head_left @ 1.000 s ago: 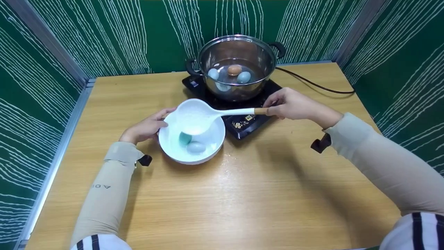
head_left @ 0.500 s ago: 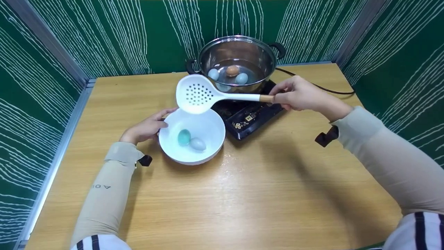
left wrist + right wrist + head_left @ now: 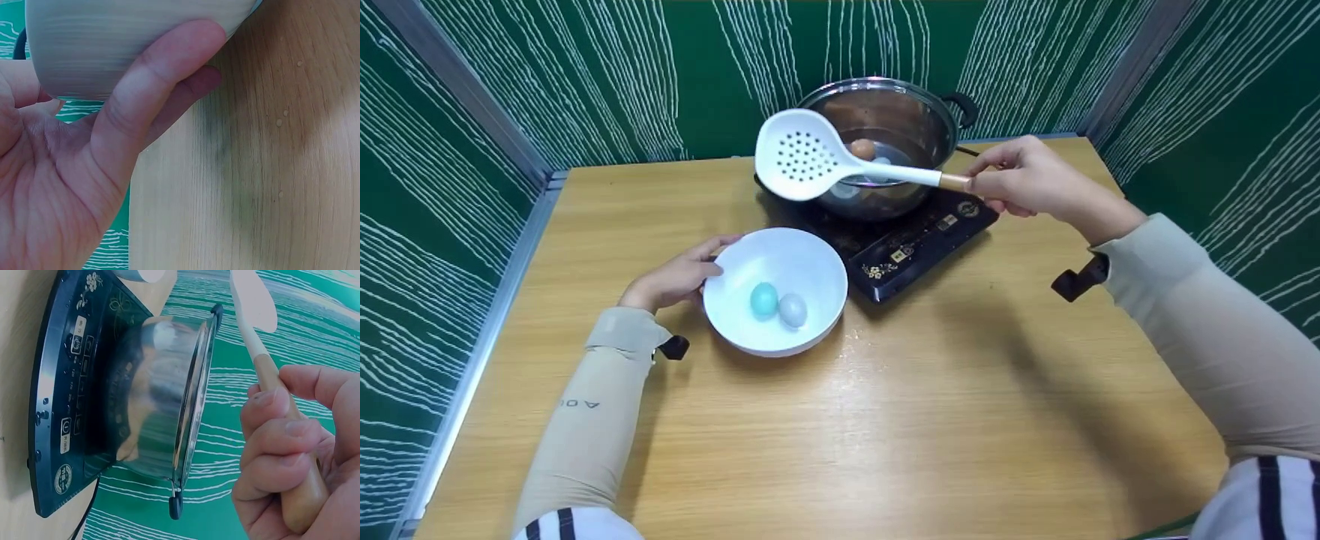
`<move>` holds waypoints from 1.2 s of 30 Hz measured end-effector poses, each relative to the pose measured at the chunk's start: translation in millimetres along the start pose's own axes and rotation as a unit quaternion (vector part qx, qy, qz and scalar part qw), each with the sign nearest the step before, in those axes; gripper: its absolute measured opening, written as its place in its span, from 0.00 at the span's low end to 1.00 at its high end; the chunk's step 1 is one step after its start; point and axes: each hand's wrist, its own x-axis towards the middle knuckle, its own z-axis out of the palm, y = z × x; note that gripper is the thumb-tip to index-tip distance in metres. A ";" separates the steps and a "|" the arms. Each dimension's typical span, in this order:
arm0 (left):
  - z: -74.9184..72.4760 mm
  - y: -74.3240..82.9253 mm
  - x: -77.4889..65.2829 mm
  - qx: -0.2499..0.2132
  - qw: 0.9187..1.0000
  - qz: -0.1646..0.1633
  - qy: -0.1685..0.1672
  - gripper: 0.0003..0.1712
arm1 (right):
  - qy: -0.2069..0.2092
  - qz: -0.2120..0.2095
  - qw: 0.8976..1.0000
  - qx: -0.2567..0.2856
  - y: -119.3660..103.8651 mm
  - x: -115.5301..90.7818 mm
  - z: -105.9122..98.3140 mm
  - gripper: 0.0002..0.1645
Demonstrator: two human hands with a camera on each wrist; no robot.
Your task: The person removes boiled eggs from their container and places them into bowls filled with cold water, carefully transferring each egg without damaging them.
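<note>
My right hand (image 3: 1031, 180) grips the wooden handle of a white skimmer (image 3: 799, 157) with a perforated bowl. The skimmer's head carries nothing and overlaps the left side of a steel pot (image 3: 926, 112) in the head view. Inside the pot a brown egg (image 3: 862, 148) shows, with pale blue eggs partly hidden by the skimmer. My left hand (image 3: 679, 276) holds a white bowl (image 3: 817, 262) at its left side, the thumb (image 3: 169, 59) lying along the outer wall in the left wrist view. A teal egg (image 3: 763, 300) and a pale blue egg (image 3: 793, 310) lie side by side in the bowl.
The pot stands on a black induction cooker (image 3: 919, 244) at the back of the wooden table (image 3: 840, 450). Behind the pot, a cord (image 3: 966, 151) is partly visible. Water drops (image 3: 853, 337) dot the table beside the bowl. Green patterned walls (image 3: 720, 82) close in the back and sides.
My right hand has raised the skimmer from over the bowl, moving it back and rightward toward the pot. Both eggs in the bowl have shifted slightly. My left hand has stayed put.
</note>
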 end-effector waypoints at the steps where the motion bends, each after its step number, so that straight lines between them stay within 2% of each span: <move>1: 0.1 -0.1 0.2 0.000 1.000 0.001 0.000 0.38 | 0.004 0.002 1.000 0.000 -0.2 0.2 -1.6 0.17; 13: 0.6 1.1 -1.0 0.003 1.000 0.006 0.002 0.37 | 0.039 0.031 0.998 0.033 5.2 4.2 -17.8 0.20; 19: 0.4 1.5 -1.0 -0.001 1.000 0.000 0.001 0.37 | 0.054 0.051 0.997 0.021 9.4 7.9 -24.7 0.22; 28: -0.8 -0.2 1.1 -0.010 1.000 0.012 -0.009 0.38 | 0.071 0.061 0.995 0.023 14.0 13.8 -35.6 0.22; 32: -1.3 -0.6 1.2 -0.008 1.000 0.013 -0.010 0.38 | 0.076 0.082 0.994 0.021 13.1 18.5 -39.8 0.23; 36: -0.8 -1.1 1.1 -0.007 1.000 0.013 -0.008 0.38 | 0.078 0.098 0.992 -0.003 11.3 24.9 -41.0 0.25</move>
